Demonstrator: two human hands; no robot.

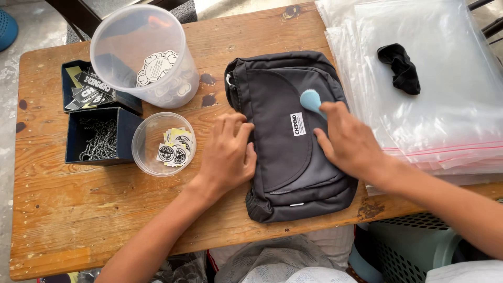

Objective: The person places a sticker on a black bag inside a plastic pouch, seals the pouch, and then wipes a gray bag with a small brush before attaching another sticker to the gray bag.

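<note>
Surface: worn wooden table with dark stains, seen from above; grey floor at the far edge.
Right hand: the right hand is curled around a small light-blue rounded brush-like tool, whose blue head sticks out past the fingers and touches the bag's flap; what the tool is exactly cannot be told.
Left hand: the left hand lies palm down, fingers spread and slightly bent, pressing on the bag's left edge; it holds nothing.
Bag: dark grey fabric shoulder bag lies flat in the middle of the table, front flap up, a small white label on the flap, between the two hands.
Just left of the left hand: shallow clear round plastic tub with round printed stickers inside.
Further left: dark blue open box holding silver ball chains; behind it a second dark blue box with printed cards.
Behind the tub: tall clear plastic container lying tilted, more round stickers in it.
Right of the bag: stack of clear plastic zip bags with red seal lines, a crumpled black cloth on top.
Near edge, right: teal plastic mesh basket below the table.
</note>
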